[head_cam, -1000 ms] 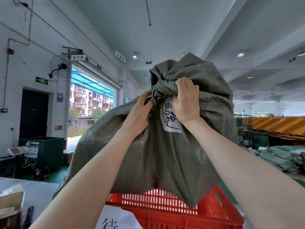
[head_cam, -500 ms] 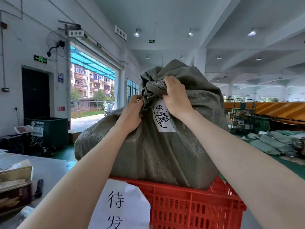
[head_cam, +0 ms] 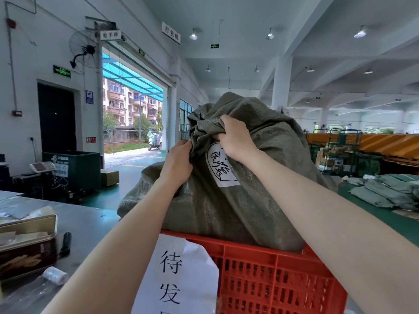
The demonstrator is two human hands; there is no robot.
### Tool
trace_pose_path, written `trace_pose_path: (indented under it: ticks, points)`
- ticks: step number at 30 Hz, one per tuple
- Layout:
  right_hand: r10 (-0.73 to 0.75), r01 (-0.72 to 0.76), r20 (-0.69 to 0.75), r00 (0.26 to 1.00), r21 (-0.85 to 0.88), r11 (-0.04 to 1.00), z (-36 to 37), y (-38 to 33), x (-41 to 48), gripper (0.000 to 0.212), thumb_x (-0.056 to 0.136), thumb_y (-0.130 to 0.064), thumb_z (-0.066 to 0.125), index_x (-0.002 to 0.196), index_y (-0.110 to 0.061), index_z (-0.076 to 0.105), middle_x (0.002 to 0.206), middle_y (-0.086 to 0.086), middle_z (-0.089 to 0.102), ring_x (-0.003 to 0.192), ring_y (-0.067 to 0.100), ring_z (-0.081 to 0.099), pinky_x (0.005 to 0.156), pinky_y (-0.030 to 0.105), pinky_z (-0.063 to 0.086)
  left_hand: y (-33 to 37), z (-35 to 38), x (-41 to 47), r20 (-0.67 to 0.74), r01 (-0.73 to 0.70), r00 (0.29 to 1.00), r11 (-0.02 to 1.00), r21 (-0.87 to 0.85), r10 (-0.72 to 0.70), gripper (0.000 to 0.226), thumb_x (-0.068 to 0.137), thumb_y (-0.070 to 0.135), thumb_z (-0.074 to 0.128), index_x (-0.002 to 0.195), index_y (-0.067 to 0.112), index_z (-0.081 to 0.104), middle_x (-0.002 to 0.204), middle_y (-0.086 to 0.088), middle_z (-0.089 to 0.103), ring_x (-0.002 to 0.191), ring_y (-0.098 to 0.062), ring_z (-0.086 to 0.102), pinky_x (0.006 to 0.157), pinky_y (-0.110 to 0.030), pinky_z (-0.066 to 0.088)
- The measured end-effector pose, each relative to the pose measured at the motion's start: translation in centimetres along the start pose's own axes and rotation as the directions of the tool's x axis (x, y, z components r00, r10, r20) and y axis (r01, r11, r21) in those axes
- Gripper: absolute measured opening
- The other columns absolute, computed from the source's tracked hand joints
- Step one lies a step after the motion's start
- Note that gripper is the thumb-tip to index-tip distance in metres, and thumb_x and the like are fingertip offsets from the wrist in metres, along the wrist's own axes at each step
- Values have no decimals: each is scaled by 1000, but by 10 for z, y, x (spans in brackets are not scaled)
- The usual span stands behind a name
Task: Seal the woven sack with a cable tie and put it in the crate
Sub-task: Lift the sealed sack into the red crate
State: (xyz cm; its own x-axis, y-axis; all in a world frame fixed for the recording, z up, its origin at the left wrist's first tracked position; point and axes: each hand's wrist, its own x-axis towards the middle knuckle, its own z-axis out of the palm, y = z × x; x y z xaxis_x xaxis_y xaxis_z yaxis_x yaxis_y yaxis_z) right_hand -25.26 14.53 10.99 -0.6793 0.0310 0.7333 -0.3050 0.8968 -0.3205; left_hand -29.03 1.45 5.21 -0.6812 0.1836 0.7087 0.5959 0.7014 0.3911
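Note:
A bulging grey-green woven sack (head_cam: 244,200) with a white handwritten label rests in the top of a red slatted plastic crate (head_cam: 272,279), its left side bulging over the rim. My right hand (head_cam: 233,137) grips the bunched neck of the sack from above. Just left of the neck, my left hand (head_cam: 179,162) pinches a fold of the fabric. The cable tie is hidden in the gathered cloth. A white paper sign with black characters hangs on the crate's front.
A grey metal table (head_cam: 86,220) stands at the left with a gold tin box (head_cam: 27,243), a black marker and a clear roll. Folded green sacks (head_cam: 385,189) lie on a green surface at the right. Beyond are a dark bin, scale and open doorway.
The sack has come down from above the crate and now sits in it. Both hands kept their grip at the neck and lowered with it.

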Motion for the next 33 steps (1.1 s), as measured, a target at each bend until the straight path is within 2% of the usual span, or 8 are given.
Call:
trace_pose_path:
  ticks: [5, 10, 15, 18, 23, 27, 30, 33]
  points:
    - [41, -51, 215, 976, 42, 998, 2, -5, -4, 45, 87, -25, 61, 124, -2, 48, 127, 15, 56, 119, 28, 51, 91, 27, 39, -8, 3, 0, 2, 91, 996, 995, -43, -91, 29, 82, -12, 39, 101, -1, 58, 107, -21, 57, 99, -36, 54, 70, -31, 34]
    - [185, -27, 139, 973, -724, 689, -21, 13, -16, 94, 71, -73, 51, 146, -26, 22, 153, 17, 22, 141, 42, 16, 106, 72, 13, -11, 7, 7, -44, 179, 981, 968, -176, -189, 37, 82, -11, 37, 104, 5, 62, 104, -21, 66, 99, -37, 59, 72, -35, 44]
    - [264, -205, 38, 964, -529, 824, -25, 20, -13, 49, 79, -56, 54, 94, -9, 62, 98, 14, 60, 98, 36, 58, 77, 39, 50, 1, -1, 12, -52, 239, 961, 910, -339, -271, 43, 79, -13, 37, 106, 5, 66, 80, -12, 56, 78, -26, 49, 59, -25, 38]
    - [134, -141, -46, 990, -393, 909, -27, 20, -8, 42, 87, -28, 53, 52, -14, 33, 54, 0, 37, 51, 19, 41, 45, 25, 25, 6, 0, 12, -50, 211, 968, 908, -361, -245, 39, 82, -11, 36, 106, -1, 66, 66, -11, 53, 73, -28, 46, 47, -21, 26]
    - [233, -255, -156, 960, -139, 957, -39, 38, -7, 43, 87, -17, 52, 49, -15, 31, 50, 0, 32, 45, 13, 31, 44, 26, 20, 19, 12, 13, -72, 150, 978, 901, -407, -196, 41, 88, -1, 41, 120, 10, 64, 99, -20, 67, 100, -36, 60, 69, -25, 36]
    - [274, -281, 62, 960, 196, 939, -63, 44, -12, 14, 81, -28, 66, 81, -14, 66, 81, 4, 61, 83, 18, 57, 67, 24, 40, 25, 15, 11, -104, 206, 956, 881, -426, -273, 44, 88, -4, 36, 120, 9, 64, 106, -22, 67, 103, -37, 59, 74, -29, 41]
    - [345, -371, 164, 924, 600, 709, -73, 65, -30, 46, 73, -42, 71, 111, -20, 59, 126, 7, 55, 125, 25, 46, 102, 33, 40, 24, 16, 10, -115, 257, 935, 864, -433, -336, 52, 83, -8, 34, 123, 12, 63, 110, -21, 67, 105, -37, 58, 79, -30, 44]
    - [563, -595, 194, 803, 220, 773, -47, 105, -67, 102, 63, -74, 60, 146, -26, 27, 158, 9, 16, 144, 31, 20, 117, 48, 19, 29, 24, 5, -43, 303, 942, 899, -316, -333, 52, 83, 0, 37, 128, 18, 57, 120, -18, 63, 115, -39, 52, 98, -44, 44]
